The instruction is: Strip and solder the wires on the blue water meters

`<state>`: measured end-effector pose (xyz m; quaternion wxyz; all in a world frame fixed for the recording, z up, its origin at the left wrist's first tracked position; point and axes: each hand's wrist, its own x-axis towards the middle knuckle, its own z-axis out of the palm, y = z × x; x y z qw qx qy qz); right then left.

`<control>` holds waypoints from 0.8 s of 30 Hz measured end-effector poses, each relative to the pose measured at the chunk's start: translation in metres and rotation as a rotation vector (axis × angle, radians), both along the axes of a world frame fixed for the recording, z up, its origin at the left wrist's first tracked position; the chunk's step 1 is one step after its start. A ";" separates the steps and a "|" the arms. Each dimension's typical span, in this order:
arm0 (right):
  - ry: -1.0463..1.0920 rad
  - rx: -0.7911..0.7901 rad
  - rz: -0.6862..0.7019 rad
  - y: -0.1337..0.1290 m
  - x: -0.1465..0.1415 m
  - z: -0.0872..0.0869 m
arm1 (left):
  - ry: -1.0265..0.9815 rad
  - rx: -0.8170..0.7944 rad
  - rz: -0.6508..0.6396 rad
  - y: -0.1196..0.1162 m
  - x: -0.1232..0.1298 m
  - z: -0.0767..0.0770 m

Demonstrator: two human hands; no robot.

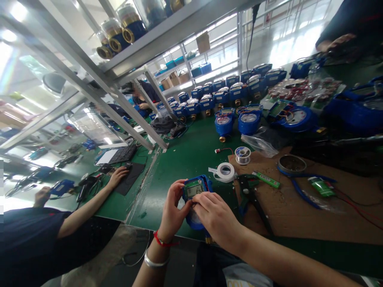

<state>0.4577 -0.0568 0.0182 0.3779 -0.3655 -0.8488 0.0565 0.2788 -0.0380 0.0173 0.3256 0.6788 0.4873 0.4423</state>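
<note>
Close to the table's front edge, a blue water meter [209,184] has its upper housing uncovered, showing a green circuit board with a small display [193,190]. My left hand [173,209] is closed around the meter's left side, thumb over its front. The bent fingers of my right hand [217,215] are pressed together at the board's lower edge. What they pinch is hidden beneath them, and they cover much of the meter's lower part. A brass fitting [208,239] shows under my right hand.
White tape [226,172], a solder spool [242,155] and wire strippers [248,191] lie ahead and right, by cardboard [287,215]. Several blue meters [224,122] stand behind. A metal shelf [179,30] hangs overhead. At left, a co-worker's hand [118,177] rests on a mouse.
</note>
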 end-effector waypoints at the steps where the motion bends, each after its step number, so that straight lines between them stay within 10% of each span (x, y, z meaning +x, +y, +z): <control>1: 0.008 -0.006 -0.001 0.000 0.000 -0.001 | 0.030 0.002 0.009 0.000 0.000 0.002; 24: 0.029 -0.006 -0.030 0.022 0.002 -0.002 | 0.396 0.121 0.076 0.010 0.010 0.008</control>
